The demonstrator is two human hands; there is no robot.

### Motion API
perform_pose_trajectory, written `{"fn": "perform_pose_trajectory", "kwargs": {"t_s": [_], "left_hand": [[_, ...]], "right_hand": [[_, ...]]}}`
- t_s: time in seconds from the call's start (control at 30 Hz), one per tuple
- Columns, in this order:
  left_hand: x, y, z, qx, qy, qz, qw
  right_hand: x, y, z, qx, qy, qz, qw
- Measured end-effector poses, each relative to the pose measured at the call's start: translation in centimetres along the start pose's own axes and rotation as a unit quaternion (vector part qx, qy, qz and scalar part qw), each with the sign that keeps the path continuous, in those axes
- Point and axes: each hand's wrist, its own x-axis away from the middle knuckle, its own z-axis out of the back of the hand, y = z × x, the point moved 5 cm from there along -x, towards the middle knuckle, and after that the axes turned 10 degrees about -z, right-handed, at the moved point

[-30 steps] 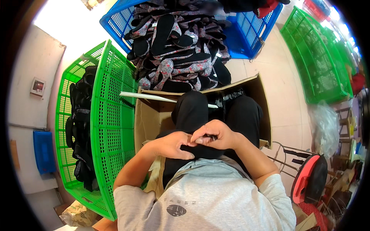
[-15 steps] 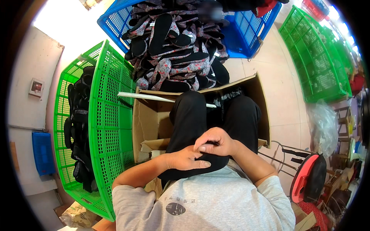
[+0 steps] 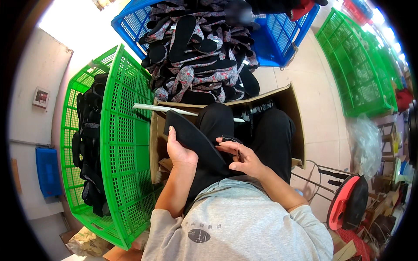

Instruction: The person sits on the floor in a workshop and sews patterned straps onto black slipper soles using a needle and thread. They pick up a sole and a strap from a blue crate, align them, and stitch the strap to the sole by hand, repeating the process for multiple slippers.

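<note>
My left hand (image 3: 180,152) grips a long, flat black slipper (image 3: 193,137) by its edge, holding it tilted above my left thigh. Its broad dark face shows, and the straps or upper cannot be made out. Close to the slipper's lower right end is my right hand (image 3: 244,160), fingers bent with a small dark thing between them, too unclear to name. Beneath both hands are my black-trousered legs, set inside an open cardboard box (image 3: 298,126). A white strip (image 3: 167,109) lies across the box's left side.
Ahead, a blue crate (image 3: 272,43) stands by a heap of floral slippers with black soles (image 3: 209,71). A green crate (image 3: 124,143) with black footwear (image 3: 91,130) is at my left. Another green crate (image 3: 355,65), a plastic bag (image 3: 365,139) and a red-and-black seat (image 3: 348,202) are to the right.
My hands were together on my lap. Now they are apart: the left has come up and forward with the black slipper, and the right is by its lower end.
</note>
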Motion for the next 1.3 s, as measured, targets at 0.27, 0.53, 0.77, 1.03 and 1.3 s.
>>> {"fn": "perform_pose_trajectory", "kwargs": {"t_s": [0.27,0.53,0.77,1.03,1.3], "left_hand": [[0.6,-0.6,1.6,-0.190,-0.054,-0.009,0.980],[3.5,-1.5,2.0,-0.411,-0.367,0.254,0.795],[6.0,-5.3,0.3,-0.188,-0.352,0.302,0.866],[5.4,-3.7,-4.4,0.023,-0.305,0.288,0.908],[2.3,-4.1,-7.3,0.311,-0.257,0.273,0.873]], "right_hand": [[-0.3,0.7,1.3,0.087,0.130,-0.013,0.988],[-1.5,1.1,2.8,0.057,0.169,0.035,0.983],[-2.0,1.0,2.7,-0.072,0.152,0.054,0.984],[-2.0,1.8,3.0,-0.135,0.164,-0.053,0.976],[-2.3,4.2,0.0,-0.105,0.091,-0.122,0.983]]}}
